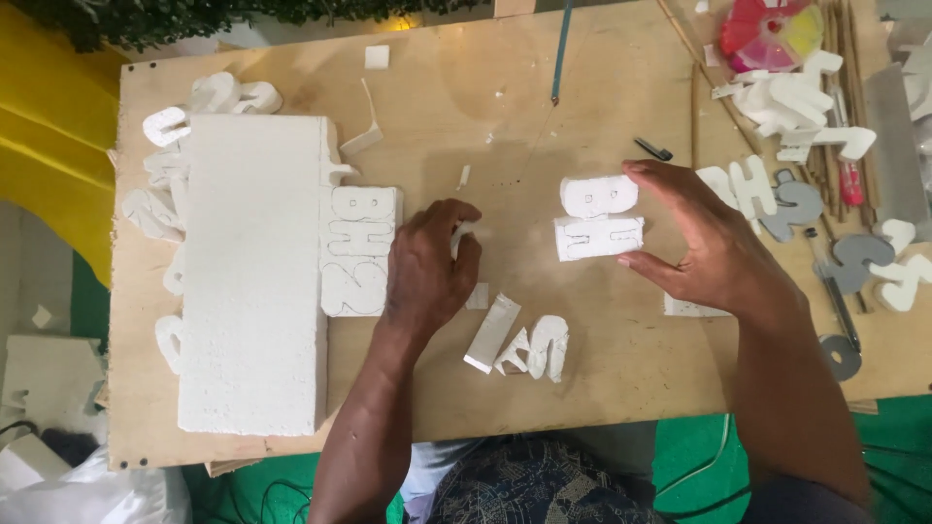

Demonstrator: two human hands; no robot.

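On the plywood surface (602, 58) the work of cutting white foam into letter shapes looks, by my reading, partly done. The right hand (704, 243) is spread, thumb on the near side and fingers arched over the far side, cupped around a small foam block (599, 236) with outlined letters that lies in the middle right of the surface; a rounded cut foam piece (598, 195) sits touching its far edge. Whether the fingers press the block or only bracket it I cannot tell. The left hand (430, 264) is curled, its fingertips pinched on a small white foam scrap (463, 233) in the middle of the surface. Just left of that hand lies a marked foam slab (359, 250) with letter outlines drawn on it and not yet cut apart, touching the right edge of a large plain foam block (254, 272). Finished cut letters (209, 97) are heaped beside the big block's far and left edges, and more cut letters (796, 102), some white and some grey, lie at the far right among bamboo sticks (684, 44) and a round multicoloured wheel (772, 34). Near the person, offcuts (493, 333) and a cut curved letter (548, 346) lie loose. So a good many letters seem done, while the marked slab and the block under the right hand appear to be what is left
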